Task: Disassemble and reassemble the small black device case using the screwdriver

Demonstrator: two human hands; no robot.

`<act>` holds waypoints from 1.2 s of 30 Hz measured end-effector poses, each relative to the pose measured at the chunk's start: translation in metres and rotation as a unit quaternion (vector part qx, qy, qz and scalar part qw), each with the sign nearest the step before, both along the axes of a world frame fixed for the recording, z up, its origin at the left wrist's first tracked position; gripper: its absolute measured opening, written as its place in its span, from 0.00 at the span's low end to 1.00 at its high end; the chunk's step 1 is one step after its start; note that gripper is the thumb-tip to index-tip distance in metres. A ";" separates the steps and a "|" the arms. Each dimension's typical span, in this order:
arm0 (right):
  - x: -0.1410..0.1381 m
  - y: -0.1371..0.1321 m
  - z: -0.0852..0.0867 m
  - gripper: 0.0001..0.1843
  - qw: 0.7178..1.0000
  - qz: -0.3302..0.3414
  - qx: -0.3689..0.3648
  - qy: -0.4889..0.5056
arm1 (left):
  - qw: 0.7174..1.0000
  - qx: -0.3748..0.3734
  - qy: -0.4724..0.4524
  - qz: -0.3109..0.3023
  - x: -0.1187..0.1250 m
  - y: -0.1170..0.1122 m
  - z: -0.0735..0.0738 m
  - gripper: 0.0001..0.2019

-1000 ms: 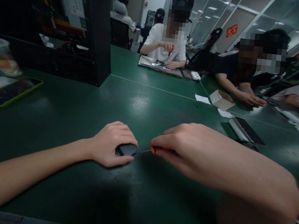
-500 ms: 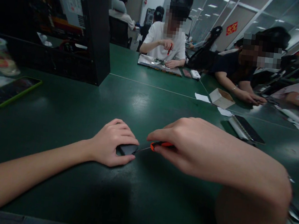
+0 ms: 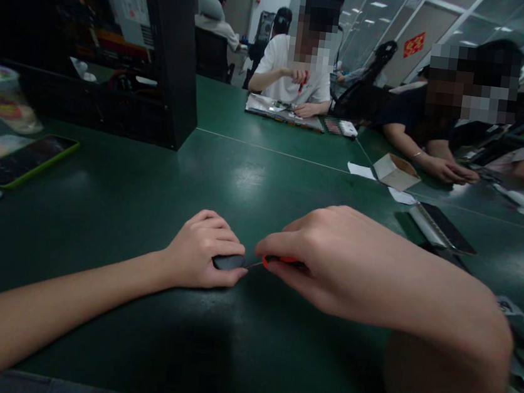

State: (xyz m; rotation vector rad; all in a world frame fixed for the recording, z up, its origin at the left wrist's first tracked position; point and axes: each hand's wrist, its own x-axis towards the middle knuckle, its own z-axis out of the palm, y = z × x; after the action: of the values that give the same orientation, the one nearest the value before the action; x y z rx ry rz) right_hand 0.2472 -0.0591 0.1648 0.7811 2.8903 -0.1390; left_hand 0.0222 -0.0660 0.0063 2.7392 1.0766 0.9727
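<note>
My left hand (image 3: 201,254) is curled over a small dark flat object (image 3: 229,261) lying on the green table (image 3: 148,196), pinning it down with thumb and fingers. My right hand (image 3: 331,255) pinches a small screwdriver with an orange-red handle (image 3: 280,260); its thin metal tip points left and meets the dark object's right edge. Most of the object is hidden under my left fingers.
A phone in a green case (image 3: 22,160) and a clear jar (image 3: 5,101) lie at the left, beside a black computer tower (image 3: 165,47). A cardboard box (image 3: 395,171), papers and a dark device (image 3: 443,225) sit at the right. Other people work across the table.
My right hand has shifted slightly left, bringing the screwdriver tip closer into the dark object. My left thumb has closed further over the object's right end.
</note>
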 end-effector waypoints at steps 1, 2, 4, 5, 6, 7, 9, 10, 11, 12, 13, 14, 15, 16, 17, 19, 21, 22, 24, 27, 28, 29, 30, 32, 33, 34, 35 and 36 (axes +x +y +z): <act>0.000 0.000 0.000 0.11 1.000 0.001 -0.002 0.001 | 1.000 0.004 -0.001 0.001 0.000 0.000 0.000 0.10; 0.001 0.000 0.000 0.12 1.000 0.003 -0.003 0.002 | 1.000 0.006 0.000 0.001 0.000 -0.001 0.000 0.10; 0.001 0.000 0.000 0.12 1.000 0.007 -0.005 0.003 | 1.000 0.005 0.003 -0.001 0.000 -0.001 0.000 0.10; 0.001 0.001 0.000 0.12 1.000 0.008 -0.006 0.005 | 1.000 0.004 0.004 -0.002 0.000 -0.001 0.000 0.11; 0.001 0.001 -0.001 0.12 1.000 0.009 -0.006 0.006 | 1.000 0.004 0.002 -0.003 0.000 -0.001 0.000 0.11; 0.001 0.001 -0.001 0.12 1.000 0.009 -0.005 0.007 | 1.000 0.006 -0.001 -0.005 0.001 0.000 0.000 0.11; 0.001 0.000 -0.001 0.13 1.000 0.012 -0.003 0.008 | 1.000 0.011 -0.005 -0.008 0.000 0.000 0.000 0.10; 0.001 0.000 -0.002 0.13 1.000 0.014 -0.001 0.009 | 1.000 0.014 -0.005 -0.011 0.000 0.000 0.000 0.10; 0.001 0.000 -0.002 0.13 1.000 0.017 0.001 0.010 | 1.000 0.016 -0.005 -0.014 0.000 0.000 0.000 0.09; 0.001 0.000 -0.002 0.13 1.000 0.019 0.003 0.011 | 1.000 0.018 -0.003 -0.016 0.000 0.000 0.000 0.09; 0.001 0.000 -0.002 0.13 1.000 0.021 0.005 0.012 | 1.000 0.019 -0.002 -0.018 0.000 0.000 0.000 0.09; 0.001 0.000 -0.001 0.13 1.000 0.022 0.006 0.013 | 1.000 0.019 -0.003 -0.019 -0.001 0.000 -0.001 0.09; 0.001 0.000 -0.001 0.12 1.000 0.021 0.006 0.014 | 1.000 0.018 -0.003 -0.020 -0.001 0.000 -0.001 0.09; 0.001 0.000 -0.001 0.12 1.000 0.020 0.006 0.013 | 1.000 0.018 -0.003 -0.021 -0.001 0.000 -0.002 0.09; 0.000 0.000 -0.001 0.13 1.000 0.020 0.006 0.014 | 1.000 0.017 -0.004 -0.021 -0.001 0.001 -0.002 0.09; 0.001 0.000 -0.001 0.12 1.000 0.018 0.005 0.014 | 1.000 0.018 -0.006 -0.021 -0.002 0.001 -0.003 0.09; 0.001 0.000 -0.001 0.12 1.000 0.017 0.005 0.016 | 1.000 0.020 -0.008 -0.021 -0.002 0.001 -0.003 0.10; 0.001 0.000 -0.001 0.11 1.000 0.016 0.005 0.017 | 0.999 0.022 -0.008 -0.022 -0.002 0.002 -0.003 0.10; 0.002 0.000 -0.001 0.11 1.000 0.015 0.001 0.018 | 0.999 0.027 -0.008 -0.024 -0.001 0.002 -0.003 0.09; 0.002 0.000 -0.001 0.11 1.000 0.016 -0.003 0.018 | 0.999 0.031 -0.004 -0.026 -0.001 0.001 -0.001 0.10; 0.002 -0.001 -0.001 0.11 1.000 0.016 -0.004 0.018 | 0.999 0.033 -0.003 -0.026 -0.001 0.001 -0.001 0.10; 0.002 -0.001 0.000 0.12 1.000 0.014 -0.004 0.017 | 0.999 0.035 -0.002 -0.026 -0.001 0.002 -0.001 0.10; 0.002 -0.001 0.000 0.12 1.000 0.012 -0.005 0.017 | 0.999 0.037 -0.003 -0.025 -0.001 0.002 -0.001 0.10; 0.002 -0.002 0.000 0.12 1.000 0.008 -0.006 0.016 | 0.999 0.039 -0.006 -0.023 -0.001 0.002 -0.001 0.10; 0.001 -0.002 0.000 0.12 1.000 0.007 -0.006 0.015 | 0.999 0.039 -0.006 -0.022 -0.001 0.002 -0.001 0.10; 0.001 -0.002 -0.001 0.12 1.000 0.008 -0.005 0.015 | 0.999 0.038 -0.006 -0.022 -0.002 0.002 -0.001 0.10; 0.001 -0.002 -0.001 0.12 1.000 0.008 -0.003 0.014 | 0.999 0.037 -0.005 -0.023 -0.001 0.002 -0.001 0.10; 0.001 -0.002 -0.001 0.12 1.000 0.009 -0.002 0.013 | 0.999 0.036 -0.004 -0.023 -0.001 0.002 -0.001 0.10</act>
State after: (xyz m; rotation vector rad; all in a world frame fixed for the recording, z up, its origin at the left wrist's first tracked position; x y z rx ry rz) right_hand 0.2485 -0.0614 0.1638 0.7595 2.9201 -0.1543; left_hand 0.0207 -0.0644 0.0058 2.8008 0.9913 1.0358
